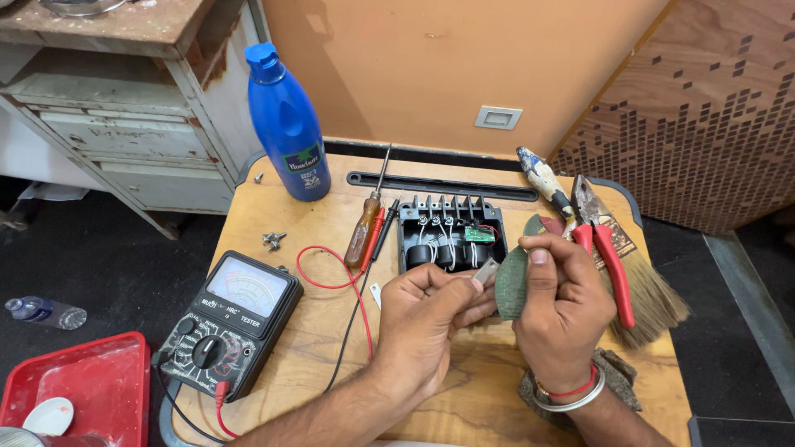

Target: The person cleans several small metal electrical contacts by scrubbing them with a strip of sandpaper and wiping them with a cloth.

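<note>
A tall blue plastic bottle [286, 124] with a blue cap stood at the far left of the bench [464, 389], and on its lower front sat a label [304, 162] in green and white. Nearer, at the bench's left edge, lay a black meter [230, 324], tilted, with a pale rectangular dial window [247, 285] and white lettering around its round knob.

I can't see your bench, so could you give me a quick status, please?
Left hand pinching metal strip. Right hand holding green sandpaper against it. Black box open behind, pliers alongside.
</note>
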